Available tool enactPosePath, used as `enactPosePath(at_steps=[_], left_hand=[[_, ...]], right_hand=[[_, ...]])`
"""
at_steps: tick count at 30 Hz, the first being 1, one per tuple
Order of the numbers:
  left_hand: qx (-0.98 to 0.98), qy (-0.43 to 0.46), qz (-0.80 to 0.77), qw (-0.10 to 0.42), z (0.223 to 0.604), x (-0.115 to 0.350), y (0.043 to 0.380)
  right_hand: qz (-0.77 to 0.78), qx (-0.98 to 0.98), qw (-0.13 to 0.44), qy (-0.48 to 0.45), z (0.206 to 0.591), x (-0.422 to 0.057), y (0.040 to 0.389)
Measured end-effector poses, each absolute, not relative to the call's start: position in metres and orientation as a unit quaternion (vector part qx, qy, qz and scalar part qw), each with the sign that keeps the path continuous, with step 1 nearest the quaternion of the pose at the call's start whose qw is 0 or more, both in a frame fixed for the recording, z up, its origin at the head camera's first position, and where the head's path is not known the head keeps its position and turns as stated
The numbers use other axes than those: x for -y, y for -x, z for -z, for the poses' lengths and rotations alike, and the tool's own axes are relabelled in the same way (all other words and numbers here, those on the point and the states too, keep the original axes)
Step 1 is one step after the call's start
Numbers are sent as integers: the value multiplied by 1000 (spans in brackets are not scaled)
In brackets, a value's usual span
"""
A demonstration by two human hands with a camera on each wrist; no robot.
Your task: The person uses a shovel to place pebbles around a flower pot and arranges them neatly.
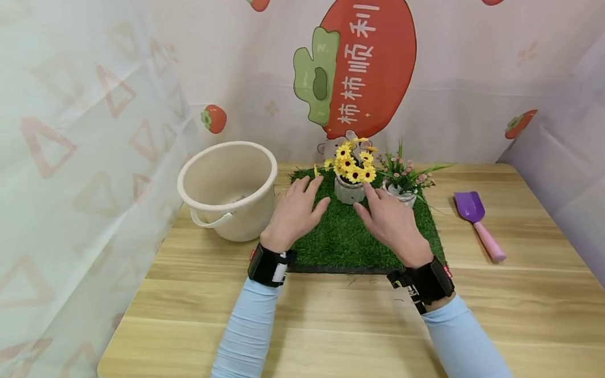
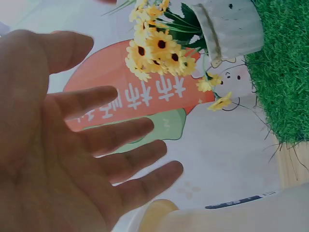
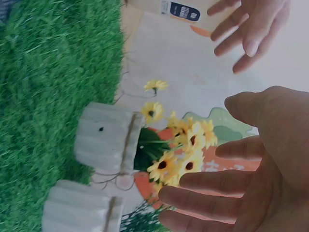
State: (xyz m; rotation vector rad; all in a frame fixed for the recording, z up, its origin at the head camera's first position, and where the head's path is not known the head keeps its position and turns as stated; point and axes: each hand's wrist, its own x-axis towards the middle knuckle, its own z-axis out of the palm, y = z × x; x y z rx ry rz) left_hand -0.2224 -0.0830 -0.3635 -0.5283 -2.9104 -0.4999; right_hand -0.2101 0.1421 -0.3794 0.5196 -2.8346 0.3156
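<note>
Yellow daisy-like flowers (image 1: 354, 164) stand in a small whitish-grey ribbed pot (image 1: 348, 192) on a green turf mat (image 1: 346, 237). To the left of that pot is my left hand (image 1: 296, 210), fingers spread and holding nothing; its palm shows in the left wrist view. My right hand (image 1: 392, 219) reaches in from the other side, fingers extended and bare, its fingertips near the yellow flowers. Behind the right hand stands a second pot (image 1: 404, 198) with pink flowers (image 1: 405, 172) and long green blades, partly hidden by that hand.
A cream bucket (image 1: 250, 215) with a handle stands left of the mat, close to my left hand. On the right of the wooden table (image 1: 326, 327) lies a small purple shovel (image 1: 470, 207) with a pink handle. A printed curtain (image 1: 268, 56) hangs behind.
</note>
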Motion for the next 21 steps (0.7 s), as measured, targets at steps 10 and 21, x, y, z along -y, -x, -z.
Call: enactPosePath(at_steps=[10,21], left_hand=[[930,229,219,187,351,93,219],[904,252,262,225,343,109,215]], right_hand=[[-103,963,131,-212,361,-132,217],[-103,946,148,-268,350,-126,228]])
